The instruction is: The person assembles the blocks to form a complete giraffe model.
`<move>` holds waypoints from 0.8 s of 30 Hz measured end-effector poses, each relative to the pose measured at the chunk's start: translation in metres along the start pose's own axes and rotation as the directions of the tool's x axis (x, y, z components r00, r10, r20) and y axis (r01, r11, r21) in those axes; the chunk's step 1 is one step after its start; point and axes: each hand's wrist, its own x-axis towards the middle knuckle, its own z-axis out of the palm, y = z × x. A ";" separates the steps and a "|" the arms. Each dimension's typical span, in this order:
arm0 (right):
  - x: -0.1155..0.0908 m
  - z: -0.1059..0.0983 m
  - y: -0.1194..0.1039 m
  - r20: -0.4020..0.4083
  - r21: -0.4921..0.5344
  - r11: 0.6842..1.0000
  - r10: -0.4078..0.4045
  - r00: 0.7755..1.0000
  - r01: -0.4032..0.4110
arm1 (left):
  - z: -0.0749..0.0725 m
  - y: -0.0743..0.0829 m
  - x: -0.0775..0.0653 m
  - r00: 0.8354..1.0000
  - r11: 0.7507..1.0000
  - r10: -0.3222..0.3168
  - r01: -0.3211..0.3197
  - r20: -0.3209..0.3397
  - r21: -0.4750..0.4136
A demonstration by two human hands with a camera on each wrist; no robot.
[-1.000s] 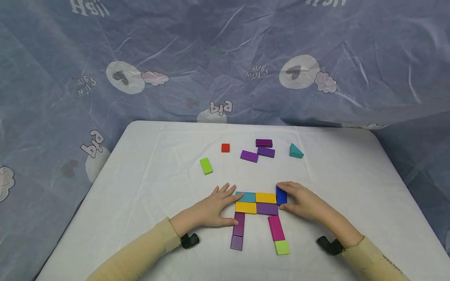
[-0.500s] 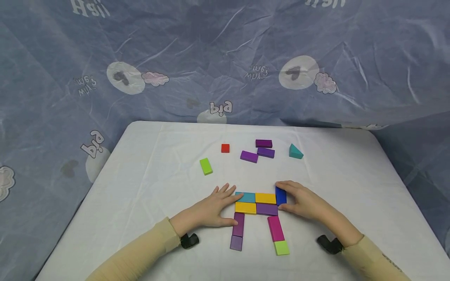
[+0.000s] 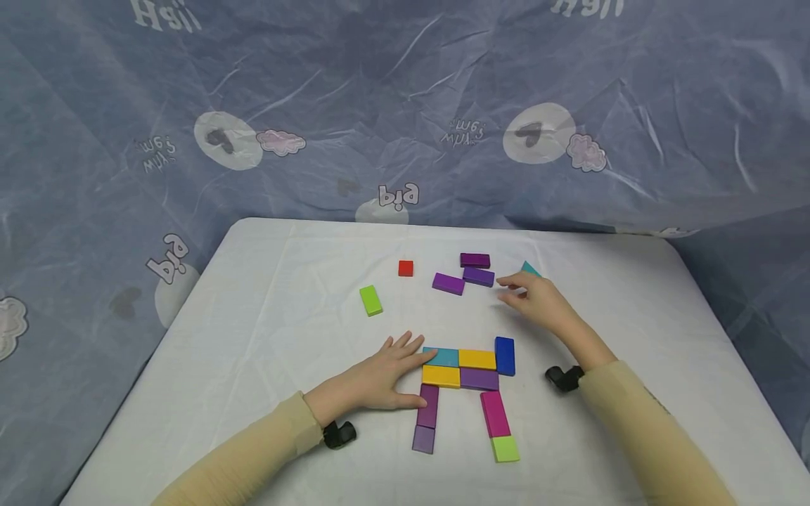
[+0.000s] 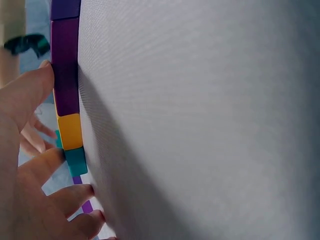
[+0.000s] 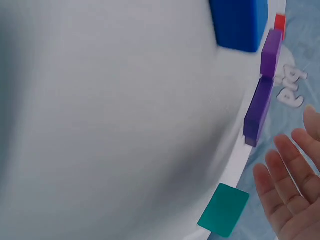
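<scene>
Fingers spread, my left hand [image 3: 382, 376] rests at the left side of flat-laid coloured blocks. One finger touches the teal block [image 3: 446, 358] and the thumb meets the purple block [image 3: 427, 409] below. Two yellow blocks [image 3: 477, 359], another purple block [image 3: 479, 379] and an upright-set blue block [image 3: 504, 355] adjoin them. A magenta block [image 3: 495, 414] and a light green one [image 3: 505, 449] extend down at right. Holding nothing, my right hand [image 3: 538, 301] is over the far right table, partly covering a teal triangular block [image 3: 529, 268]; in the right wrist view its fingers are extended beside that block [image 5: 224, 210].
Several loose blocks lie farther back: a red cube [image 3: 406, 268], a green block [image 3: 371, 301] and three purple blocks [image 3: 448, 284] grouped left of my right hand. The white table [image 3: 304, 281] ends at a grey-blue printed curtain [image 3: 405, 84].
My right hand has let go of the blue block and moved away from me toward the teal triangular block. The blue block stays at the right end of the upper row. My left hand keeps its place.
</scene>
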 end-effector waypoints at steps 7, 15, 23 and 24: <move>0.037 0.004 -0.003 0.037 -0.063 0.997 0.042 0.998 -0.039 | -0.001 -0.002 0.000 1.000 1.000 -0.001 0.001 0.007 -0.016; 0.052 0.016 -0.006 0.084 -0.118 0.991 0.068 0.994 -0.058 | 0.001 0.000 0.002 1.000 1.000 -0.006 0.006 0.006 -0.001; 0.046 0.022 -0.015 0.110 -0.191 0.979 0.099 0.989 -0.077 | 0.001 -0.001 0.001 1.000 1.000 -0.011 0.011 0.003 0.005; 0.044 0.022 -0.017 0.121 -0.206 0.975 0.109 0.987 -0.082 | 0.001 -0.001 0.000 1.000 1.000 -0.012 0.012 0.002 0.004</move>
